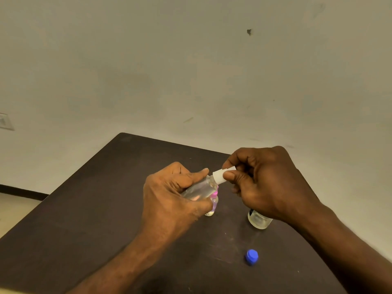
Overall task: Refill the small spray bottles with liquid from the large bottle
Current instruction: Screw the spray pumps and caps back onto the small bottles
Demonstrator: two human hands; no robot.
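My left hand grips a small clear spray bottle, tilted with its neck pointing up and right. My right hand pinches the bottle's white spray top between thumb and fingers, right at the neck. Behind the held bottle, a second small bottle with a pink top stands on the dark table, partly hidden by my left hand. The larger clear bottle stands under my right wrist; only its lower body shows. Its blue cap lies on the table nearer to me.
The table's far edge meets a plain pale wall. At the far left, a wall socket and a strip of floor lie beyond the table's left edge.
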